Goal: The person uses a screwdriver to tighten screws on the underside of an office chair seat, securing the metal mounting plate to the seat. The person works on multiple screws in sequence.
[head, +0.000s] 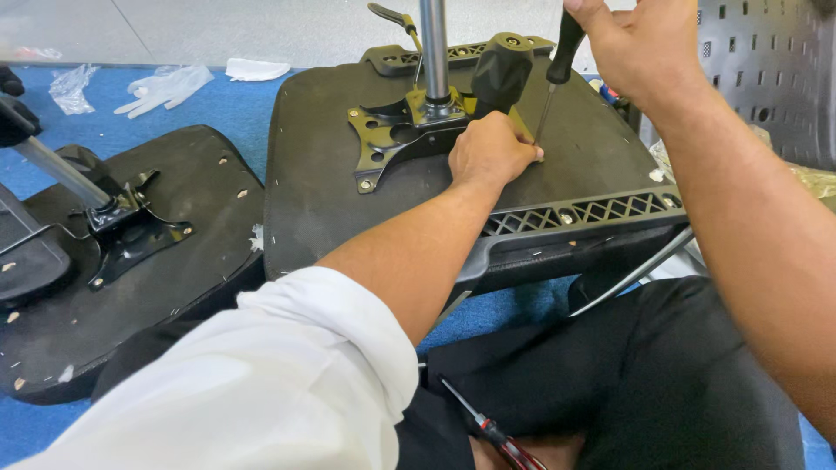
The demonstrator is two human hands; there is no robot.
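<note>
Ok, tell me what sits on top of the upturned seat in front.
On the seat base sits a black metal bracket with an upright steel column. The left hand covers the bracket's near corner where the screwdriver tip lands.

Over on the left, a second chair seat lies upside down on the blue floor mat, its black metal bracket bolted on. Beyond it, a white glove and crumpled clear plastic. A red-handled screwdriver rests in the lap, and a grey perforated panel stands at right.
</note>
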